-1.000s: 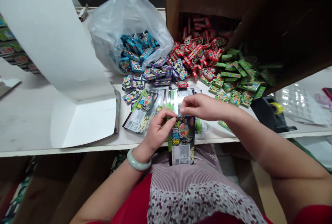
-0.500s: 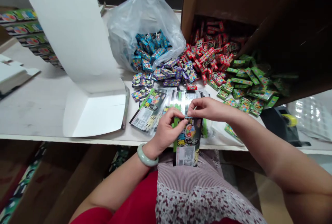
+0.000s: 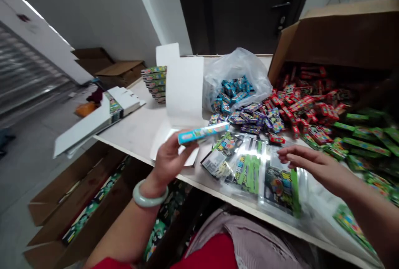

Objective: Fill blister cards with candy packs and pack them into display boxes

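Observation:
My left hand (image 3: 170, 161) grips a flat candy packet (image 3: 204, 132) turned edge-on, so a bright blue edge with coloured print faces me. It is held in front of the open white display box (image 3: 185, 90). My right hand (image 3: 307, 161) is empty with fingers stretched out, just above the clear plastic packets. Those lie overlapping near the table edge: a black-and-green printed packet (image 3: 280, 188) is under the right hand, and another printed packet (image 3: 222, 154) lies farther left.
Behind lie small blue boxes (image 3: 237, 90) in a clear plastic bag (image 3: 215, 69), purple boxes (image 3: 249, 117), red boxes (image 3: 302, 104) and green boxes (image 3: 364, 136). A large carton (image 3: 343, 32) stands at right. Folded white boxes (image 3: 84, 132) sit at left; open cartons (image 3: 75, 194) stand below.
My hands have parted. The left has carried the packet up and left, tilting it edge-on; the right has let go and moved over the packets. The view has swung left.

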{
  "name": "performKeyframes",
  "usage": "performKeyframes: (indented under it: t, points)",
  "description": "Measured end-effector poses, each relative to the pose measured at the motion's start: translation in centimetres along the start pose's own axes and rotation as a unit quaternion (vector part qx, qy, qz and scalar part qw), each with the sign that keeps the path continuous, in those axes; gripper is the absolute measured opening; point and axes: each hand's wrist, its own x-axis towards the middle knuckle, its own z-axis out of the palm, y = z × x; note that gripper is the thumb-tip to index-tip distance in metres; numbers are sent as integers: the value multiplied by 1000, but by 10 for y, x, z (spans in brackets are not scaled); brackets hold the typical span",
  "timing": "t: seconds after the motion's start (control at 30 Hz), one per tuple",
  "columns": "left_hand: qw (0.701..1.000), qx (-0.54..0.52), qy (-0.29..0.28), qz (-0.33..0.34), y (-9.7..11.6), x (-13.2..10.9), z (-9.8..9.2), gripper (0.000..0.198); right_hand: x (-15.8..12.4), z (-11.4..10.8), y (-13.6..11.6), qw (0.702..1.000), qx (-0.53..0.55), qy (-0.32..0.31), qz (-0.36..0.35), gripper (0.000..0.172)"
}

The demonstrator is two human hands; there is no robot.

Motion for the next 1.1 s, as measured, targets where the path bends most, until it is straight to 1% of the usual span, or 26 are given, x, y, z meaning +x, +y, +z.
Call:
performKeyframes:
  t: [0.03,0.07,0.1,0.13,0.2,0.27,0.33,0.4,0.5,0.57,0.63,0.67,0.73,0.77,0.83,0.93,1.0,1.03,1.1]
  points:
    - [996,82,26,28,-15,10,-17,27,2,2,4,999,-13,37,-6,42]
    - [984,164,33,58,-33,19,-30,25,5,7,9,998,-20,53,-9,43]
    - [967,242,24,76,-53,26,-39,25,7,15,12,998,-25,52,-11,43]
    - [960,269,16,78,-73,31,-44,26,8,25,15,999,-29,37,-14,42]
    - [950,302,0,75,-110,34,-42,27,9,47,18,999,-39,-8,-27,38]
    - [942,329,-28,67,-139,30,-32,30,7,64,18,996,-54,-46,-45,34]
    - [934,347,-65,59,-158,21,-20,33,5,72,20,993,-75,-70,-54,30]
    - [928,352,-106,51,-170,12,-13,36,2,72,25,991,-94,-83,-46,28]
    - [925,344,-157,41,-181,4,-12,40,-2,66,35,990,-100,-96,-28,27]
    - [926,334,-174,34,-187,4,-16,41,-3,62,42,991,-85,-102,-23,26]
    - [928,325,-178,26,-187,8,-19,41,-5,57,46,993,-64,-98,-20,25]
    - [931,321,-175,23,-183,10,-19,40,-5,54,48,994,-58,-91,-17,25]
    - [936,315,-158,16,-168,15,-12,39,-6,48,49,996,-62,-68,-13,26]
    - [938,312,-149,13,-157,17,-6,39,-5,46,48,996,-70,-55,-13,26]
    - [941,306,-142,5,-129,15,14,41,-3,45,45,995,-92,-31,-15,25]
    - [936,297,-189,-24,-90,5,52,44,3,53,37,991,-126,-20,-36,20]
    - [930,293,-216,-55,-75,-2,72,50,8,62,31,988,-141,-28,-60,19]
    - [928,290,-224,-72,-72,-4,78,49,10,66,29,986,-144,-34,-72,18]
    - [927,278,-229,-106,-70,-5,83,40,13,71,25,984,-145,-45,-93,19]
